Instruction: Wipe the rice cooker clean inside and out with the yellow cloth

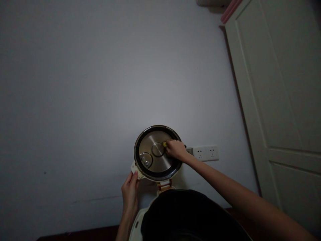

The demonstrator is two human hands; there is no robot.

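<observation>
The round lid (152, 139) of an electric pressure cooker stands raised on its hinge, its metal inner side facing me. My left hand (130, 189) grips the white tab at the lid's lower left edge between thumb and fingers. Against the right part of the metal plate, my right hand (177, 149) is closed on a small yellow sponge (165, 144), of which only a bit shows. A round valve cover (146, 163) sits at the lower left of the plate. Below is the cooker body (136, 224) with its dark inner pot (185, 214); the pot's bottom is too dark to make out.
Behind the cooker rises a pale wall (100, 83). A white power socket (206, 153) with a grey plug is fixed just right of the lid. To the right stands a panelled white door (281, 100). A dark red surface (100, 233) shows along the bottom.
</observation>
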